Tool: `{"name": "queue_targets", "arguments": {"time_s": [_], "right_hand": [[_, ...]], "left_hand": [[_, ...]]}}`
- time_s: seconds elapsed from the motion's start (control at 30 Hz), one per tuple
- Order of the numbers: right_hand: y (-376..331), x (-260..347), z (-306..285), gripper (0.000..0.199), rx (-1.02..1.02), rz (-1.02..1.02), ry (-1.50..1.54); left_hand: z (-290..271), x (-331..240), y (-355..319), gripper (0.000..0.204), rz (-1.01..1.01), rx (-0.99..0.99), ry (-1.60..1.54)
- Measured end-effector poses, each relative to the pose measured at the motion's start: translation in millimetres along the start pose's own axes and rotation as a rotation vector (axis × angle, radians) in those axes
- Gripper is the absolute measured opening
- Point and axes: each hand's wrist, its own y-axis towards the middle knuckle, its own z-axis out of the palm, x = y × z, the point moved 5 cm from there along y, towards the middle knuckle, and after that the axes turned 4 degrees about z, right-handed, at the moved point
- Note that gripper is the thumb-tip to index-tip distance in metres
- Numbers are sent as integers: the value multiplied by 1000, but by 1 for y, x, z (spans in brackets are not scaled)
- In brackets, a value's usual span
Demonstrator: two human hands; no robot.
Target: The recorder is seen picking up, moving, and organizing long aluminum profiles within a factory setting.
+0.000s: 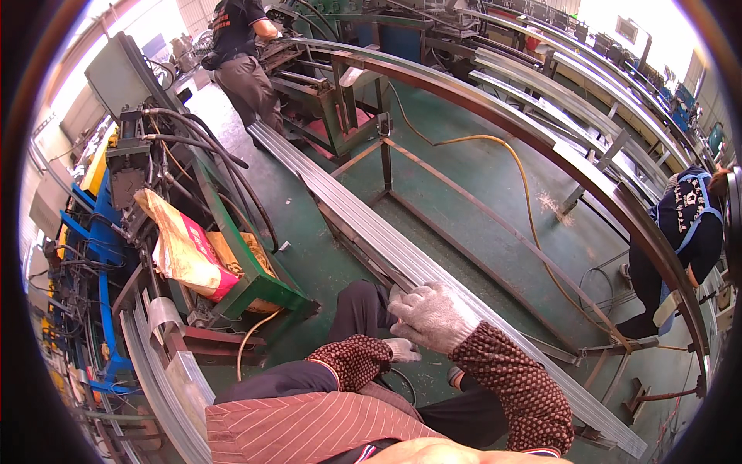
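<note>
A long stack of pale metal profiles [371, 224] runs diagonally past me, from the far left to the near right. My right hand [437, 313], in a grey knit glove, is at the stack's near-left edge with its fingers curled inward. Whatever those fingers hold, if anything, is hidden. Lower and to the left, over my lap, is my left hand [403, 350], also gloved. Its fingers look loosely stretched, and I see nothing in them. Brown patterned sleeves cover both forearms.
At left, a green metal frame [267, 290] holds a printed sack [189, 247] near machinery with black hoses. A yellow hose [525, 193] crosses the green floor. A curved brown rail [495, 116] arches overhead. One person [243, 62] stands far left, another [676, 224] at right.
</note>
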Motion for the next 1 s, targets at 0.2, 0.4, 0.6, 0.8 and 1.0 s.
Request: {"name": "queue_targets", "arguments": {"time_s": [0.2, 0.4, 0.6, 0.8, 1.0], "right_hand": [[1, 1, 2, 40, -50, -18, -17], [1, 2, 2, 40, -27, 2, -8], [-4, -3, 9, 36, -208, -43, -5], [12, -3, 17, 35, -101, -10, -43], [7, -6, 18, 38, -81, 25, -35]], "left_hand": [[3, 5, 4, 56, -2, 14, -20], [5, 4, 0, 56, -3, 9, -3], [10, 15, 15, 63, -13, 113, 38], [26, 40, 31, 64, 199, 170, 150], [28, 50, 39, 66, 190, -80, 136]]}}
